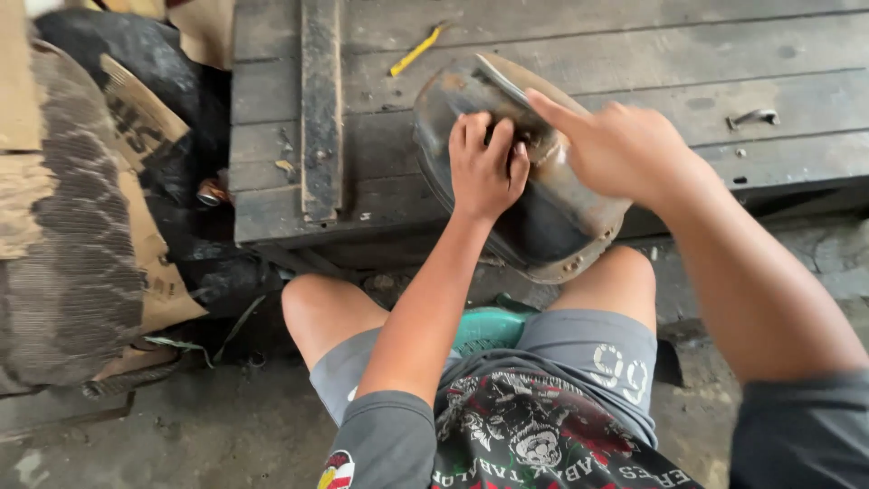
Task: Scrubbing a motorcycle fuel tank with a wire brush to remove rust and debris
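A rusty, dark metal shell shaped like a tank or pan (552,226) leans on the front edge of a worn wooden platform (634,63), above my knees. My left hand (484,163) is curled on its upper face, fingers pressed down as if gripping something small that I cannot make out. My right hand (620,145) rests on the top of the shell, index finger stretched along a flat grey blade-like strip (502,81) at its upper rim. I sit on a green stool (484,328).
A yellow-handled tool (415,51) lies on the platform beyond the shell. A metal handle (753,116) sits at the right. A thick plank (320,109) stands upright on the platform's left part. Cardboard and dark fabric (81,208) pile at the left.
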